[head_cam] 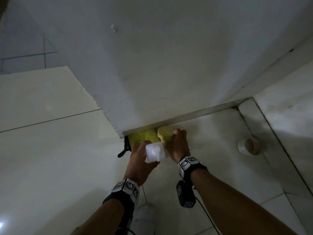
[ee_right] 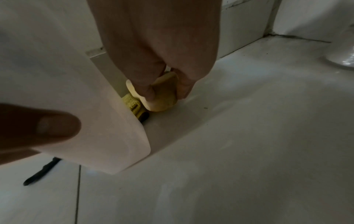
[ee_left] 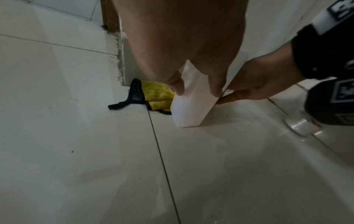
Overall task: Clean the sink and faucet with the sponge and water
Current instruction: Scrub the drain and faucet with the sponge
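I am low over a tiled floor; no sink or faucet is in view. My right hand [head_cam: 179, 143] [ee_right: 166, 91] grips a yellow sponge [head_cam: 165, 133] [ee_right: 162, 97] at the foot of the wall, touching the floor. My left hand [head_cam: 140, 155] [ee_left: 197, 89] holds a white plastic bottle [head_cam: 155, 153] [ee_left: 191, 106] [ee_right: 86, 106] from above, thumb and fingers round its sides. The bottle hangs tilted just above the floor, right beside the sponge. Behind both lies a yellow cloth [head_cam: 142, 137] [ee_left: 157, 95] [ee_right: 132, 103] with black trim.
The white wall [head_cam: 152, 65] ends in a metal strip [head_cam: 186, 115] at floor level. A small clear roll or jar [head_cam: 248, 146] [ee_left: 300, 124] stands on the tiles to the right. A white shoe [head_cam: 144, 216] is below my arms. A white rounded fixture base [ee_right: 341, 57] sits far right.
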